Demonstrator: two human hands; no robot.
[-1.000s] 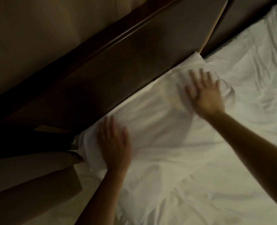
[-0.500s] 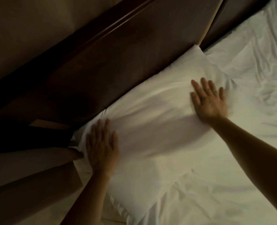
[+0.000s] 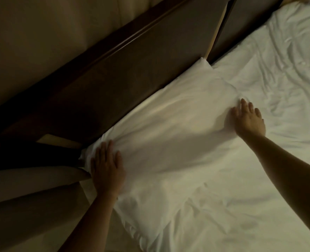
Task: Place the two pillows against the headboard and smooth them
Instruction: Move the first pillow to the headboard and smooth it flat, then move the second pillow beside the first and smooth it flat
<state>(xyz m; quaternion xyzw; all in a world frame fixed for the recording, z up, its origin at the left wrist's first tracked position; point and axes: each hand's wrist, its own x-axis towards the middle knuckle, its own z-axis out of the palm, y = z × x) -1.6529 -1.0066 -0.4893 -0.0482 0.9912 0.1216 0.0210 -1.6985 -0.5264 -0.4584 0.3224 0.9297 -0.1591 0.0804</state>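
Observation:
One white pillow (image 3: 172, 115) lies along the dark wooden headboard (image 3: 132, 73), its long edge touching the panel. My left hand (image 3: 106, 168) rests flat on the pillow's near-left end, fingers apart, holding nothing. My right hand (image 3: 248, 120) presses flat on the pillow's right end, fingers spread. A second pillow cannot be told apart from the white bedding in this view.
Wrinkled white bedding (image 3: 259, 179) covers the mattress to the right and below. A second headboard panel (image 3: 245, 24) continues at the upper right past a light gap. A beige padded surface (image 3: 23, 206) lies at the left beside the bed.
Both hands have slid outward across the pillow, the left toward its left end and the right toward its right end. The pillow surface looks flatter.

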